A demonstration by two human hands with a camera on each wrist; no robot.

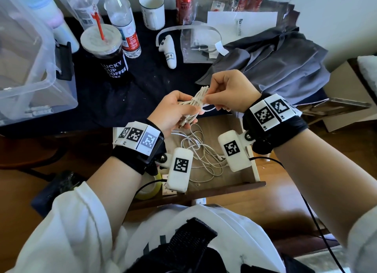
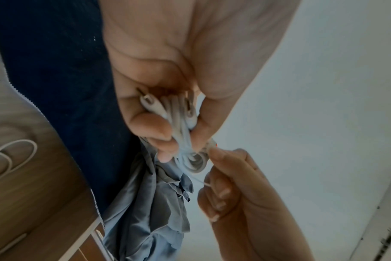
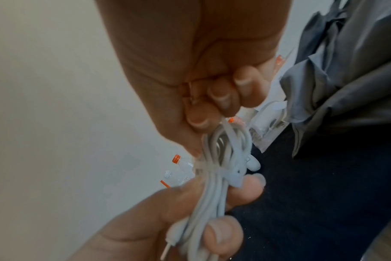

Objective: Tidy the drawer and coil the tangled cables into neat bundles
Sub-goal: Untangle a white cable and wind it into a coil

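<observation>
The left hand point(image 1: 173, 111) is gripping a folded bundle of white cable point(image 1: 195, 101) at the middle of the head view, its fingers point(image 2: 159, 130) curled round the smooth round strands with the plugs sitting against the palm. The right hand point(image 1: 228, 93) is pinching a thin white tie point(image 3: 209, 166) that is circling the bundle's waist, its fingers point(image 3: 223, 95) curled tight. The bundle is hanging in the air above the open wooden drawer point(image 1: 224, 188), where a loose tangle of white cables point(image 1: 201, 150) is lying at the lower middle of the frame.

On the dark cloth-covered surface point(image 1: 155, 83), at the upper left, a black cup point(image 1: 109, 54) is reading "LUCKY CUP COFFEE" under a clear lid with a red straw. Beside it a clear plastic bottle point(image 1: 122, 22) with a red label is standing, then a white mug point(image 1: 152, 10) and a red can point(image 1: 184, 4). A white controller point(image 1: 169, 50) is lying on the cloth near them. A crumpled grey cloth point(image 1: 275, 62) is lying at the upper right, and a clear plastic box point(image 1: 26, 68) is sitting at the far left.
</observation>
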